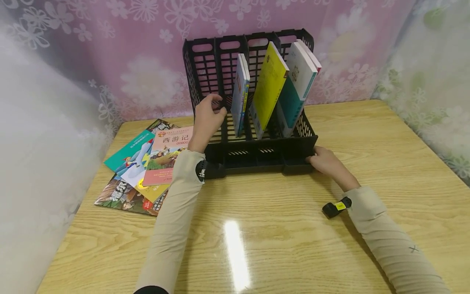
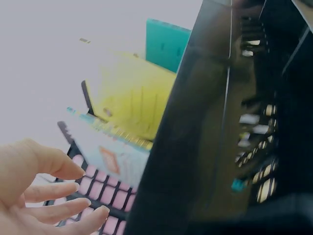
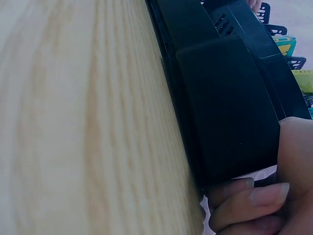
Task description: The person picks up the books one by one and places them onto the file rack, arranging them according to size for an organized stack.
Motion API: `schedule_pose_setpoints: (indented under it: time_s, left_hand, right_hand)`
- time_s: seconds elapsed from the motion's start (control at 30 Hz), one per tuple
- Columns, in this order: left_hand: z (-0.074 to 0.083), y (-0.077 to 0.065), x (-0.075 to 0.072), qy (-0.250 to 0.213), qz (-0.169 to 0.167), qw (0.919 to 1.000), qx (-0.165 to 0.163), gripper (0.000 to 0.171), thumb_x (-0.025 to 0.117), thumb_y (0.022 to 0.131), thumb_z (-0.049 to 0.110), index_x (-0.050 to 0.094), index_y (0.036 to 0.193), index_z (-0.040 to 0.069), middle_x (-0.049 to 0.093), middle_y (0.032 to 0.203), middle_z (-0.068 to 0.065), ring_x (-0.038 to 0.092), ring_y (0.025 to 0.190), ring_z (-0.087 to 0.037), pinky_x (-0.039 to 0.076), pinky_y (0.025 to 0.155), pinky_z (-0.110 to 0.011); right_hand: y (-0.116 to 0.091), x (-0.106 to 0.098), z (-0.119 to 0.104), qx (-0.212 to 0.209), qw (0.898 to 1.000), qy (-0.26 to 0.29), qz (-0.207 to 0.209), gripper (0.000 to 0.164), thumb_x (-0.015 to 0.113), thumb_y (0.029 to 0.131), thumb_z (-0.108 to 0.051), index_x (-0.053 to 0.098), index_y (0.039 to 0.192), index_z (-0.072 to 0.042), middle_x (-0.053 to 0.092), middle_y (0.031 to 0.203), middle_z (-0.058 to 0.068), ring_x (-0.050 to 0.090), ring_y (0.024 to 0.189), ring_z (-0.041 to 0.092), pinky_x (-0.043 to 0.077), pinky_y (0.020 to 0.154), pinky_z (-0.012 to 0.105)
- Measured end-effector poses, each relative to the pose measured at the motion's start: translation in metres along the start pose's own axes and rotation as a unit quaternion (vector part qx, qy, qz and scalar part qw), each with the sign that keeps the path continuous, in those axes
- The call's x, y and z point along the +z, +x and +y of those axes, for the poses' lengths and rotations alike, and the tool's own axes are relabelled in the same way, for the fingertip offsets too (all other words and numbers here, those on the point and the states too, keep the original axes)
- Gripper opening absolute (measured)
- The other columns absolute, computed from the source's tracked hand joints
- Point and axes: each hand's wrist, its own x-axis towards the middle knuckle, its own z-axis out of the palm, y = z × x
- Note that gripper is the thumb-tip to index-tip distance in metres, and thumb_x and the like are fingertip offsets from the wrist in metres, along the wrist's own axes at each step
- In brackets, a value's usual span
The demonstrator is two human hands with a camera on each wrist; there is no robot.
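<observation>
A black plastic desktop book rack with slatted dividers stands on the table. My left hand is over its leftmost compartment, fingers apart and loosely bent, with nothing between them. Beside that hand leans a pair of thin pale-blue books. In the left wrist view the fingers overlap the rack's back grid. Further right, a yellow book and white-and-teal books stand tilted in their compartments. My right hand grips the rack's front right corner, thumb against it and fingers curled at its end.
Left of the rack lies a fanned pile of books, with a pink one on top and a teal one among those below. A flowered curtain hangs behind the wooden table.
</observation>
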Motion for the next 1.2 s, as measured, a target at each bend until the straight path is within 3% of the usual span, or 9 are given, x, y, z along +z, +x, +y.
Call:
schedule_pose_setpoints:
  time_s: [0.33,0.43,0.53,0.67,0.83,0.9,0.97,1.07,1.2]
  left_hand:
    - [-0.026,-0.012,-0.040,-0.014,0.062,0.9978,-0.017,0.028,0.054,0.093,0.009,0.057,0.119,-0.002,0.059,0.121,-0.017,0.059,0.108,-0.029,0.048,0.092,-0.039]
    - [-0.037,-0.016,-0.055,0.014,0.072,0.9960,-0.052,0.030,0.053,0.093,0.012,0.057,0.120,-0.002,0.059,0.123,-0.018,0.059,0.109,-0.031,0.049,0.090,-0.042]
    - [-0.049,-0.020,-0.068,0.066,0.061,0.9897,-0.111,0.035,0.052,0.094,0.015,0.055,0.123,-0.003,0.056,0.127,-0.020,0.058,0.105,-0.033,0.049,0.086,-0.045]
    - [-0.064,-0.025,-0.080,0.149,0.006,0.9693,-0.196,0.045,0.048,0.096,0.019,0.046,0.134,-0.006,0.050,0.133,-0.026,0.054,0.101,-0.038,0.047,0.082,-0.049]
    - [-0.081,-0.032,-0.080,0.233,-0.093,0.9222,-0.294,0.058,0.048,0.097,0.028,0.035,0.141,-0.008,0.037,0.139,-0.035,0.039,0.123,-0.054,0.037,0.096,-0.061]
    - [-0.086,-0.033,-0.077,0.242,-0.110,0.9078,-0.325,0.062,0.050,0.096,0.031,0.033,0.143,-0.007,0.031,0.141,-0.037,0.030,0.126,-0.058,0.030,0.099,-0.066]
    - [-0.089,-0.034,-0.075,0.247,-0.113,0.8993,-0.343,0.066,0.051,0.095,0.033,0.030,0.145,-0.005,0.025,0.143,-0.038,0.026,0.127,-0.060,0.026,0.098,-0.071]
    - [-0.090,-0.035,-0.075,0.254,-0.109,0.8933,-0.355,0.071,0.054,0.094,0.036,0.029,0.146,-0.003,0.023,0.144,-0.039,0.026,0.126,-0.061,0.027,0.095,-0.074]
    - [-0.088,-0.035,-0.076,0.265,-0.102,0.8820,-0.376,0.084,0.069,0.086,0.043,0.030,0.146,-0.001,0.029,0.135,-0.039,0.032,0.120,-0.059,0.035,0.090,-0.070]
  right_hand:
    - [0.000,0.000,0.000,-0.002,1.000,0.001,-0.003,0.047,0.045,0.091,-0.014,0.044,0.127,0.017,0.050,0.122,0.038,0.050,0.101,0.042,0.042,0.086,0.053]
    - [0.001,0.001,0.000,-0.003,1.000,-0.003,-0.002,0.048,0.045,0.091,-0.014,0.043,0.127,0.017,0.050,0.122,0.038,0.050,0.103,0.043,0.041,0.087,0.054]
    - [0.001,0.000,0.000,-0.004,1.000,-0.007,-0.003,0.049,0.045,0.092,-0.014,0.042,0.129,0.018,0.049,0.124,0.039,0.050,0.106,0.046,0.041,0.088,0.056]
    - [0.000,0.000,0.001,-0.002,1.000,-0.011,-0.004,0.052,0.044,0.092,-0.014,0.039,0.132,0.018,0.047,0.126,0.040,0.049,0.108,0.047,0.041,0.090,0.056]
    - [-0.001,0.000,0.000,0.005,1.000,-0.014,-0.005,0.052,0.044,0.092,-0.015,0.039,0.131,0.020,0.047,0.125,0.041,0.049,0.106,0.047,0.041,0.089,0.057]
    - [-0.002,0.000,0.000,0.006,1.000,-0.013,-0.005,0.051,0.044,0.092,-0.014,0.040,0.129,0.020,0.047,0.124,0.041,0.050,0.104,0.047,0.041,0.087,0.056]
    - [-0.002,0.000,-0.001,0.004,1.000,-0.011,-0.005,0.050,0.043,0.092,-0.014,0.041,0.128,0.020,0.048,0.123,0.041,0.050,0.103,0.046,0.041,0.087,0.056]
    - [-0.001,0.000,-0.001,0.002,1.000,-0.010,-0.004,0.050,0.044,0.092,-0.014,0.041,0.128,0.020,0.049,0.123,0.040,0.050,0.103,0.045,0.041,0.087,0.056]
    - [0.000,-0.001,-0.001,0.000,1.000,-0.010,-0.004,0.051,0.045,0.092,-0.014,0.040,0.130,0.019,0.048,0.124,0.040,0.050,0.104,0.045,0.041,0.089,0.056]
